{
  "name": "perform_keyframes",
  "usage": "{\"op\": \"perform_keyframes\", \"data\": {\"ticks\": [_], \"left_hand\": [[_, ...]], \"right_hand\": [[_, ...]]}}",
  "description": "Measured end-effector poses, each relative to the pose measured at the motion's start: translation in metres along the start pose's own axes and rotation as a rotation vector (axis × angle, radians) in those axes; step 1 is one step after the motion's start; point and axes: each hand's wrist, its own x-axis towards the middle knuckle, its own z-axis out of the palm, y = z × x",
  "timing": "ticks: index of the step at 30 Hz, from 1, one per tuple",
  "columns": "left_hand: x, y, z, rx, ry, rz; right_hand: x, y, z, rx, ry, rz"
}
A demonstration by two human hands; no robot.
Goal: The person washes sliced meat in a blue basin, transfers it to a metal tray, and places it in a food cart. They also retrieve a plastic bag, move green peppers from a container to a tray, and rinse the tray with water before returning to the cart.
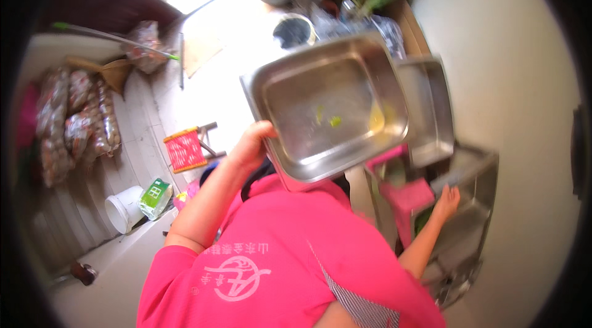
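Observation:
My left hand grips the near left rim of a rectangular stainless steel pan, which is held up in front of my body. The pan is tilted so that its inside shows. A small green scrap and a little yellowish liquid lie on its bottom. To the right, my right hand is at the edge of a stainless steel sink. Its fingers are curled, and whether they hold anything is unclear. A pink plastic container is just left of that hand.
A second steel pan stands beyond the sink, by the wall. On the floor at left are a small stool with a red woven seat, a white bucket, a green-and-white package and several bagged goods. A dark-filled bucket stands ahead.

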Motion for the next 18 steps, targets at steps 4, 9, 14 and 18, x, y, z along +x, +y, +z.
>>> {"op": "perform_keyframes", "data": {"ticks": [4,9,14,18], "left_hand": [[0.021,0.086,-0.004,-0.036,0.062,0.137],[0.069,0.165,-0.027,-0.151,0.056,0.247],[0.110,0.254,-0.064,-0.281,0.103,0.409],[0.126,0.344,-0.091,-0.349,0.155,0.564]], "right_hand": [[-0.073,-0.134,0.103,0.286,-0.263,-0.203],[-0.183,-0.350,0.235,0.613,-1.113,0.160],[-0.201,-0.498,0.375,0.744,-1.320,0.219],[-0.214,-0.616,0.458,0.870,-1.299,0.061]]}}
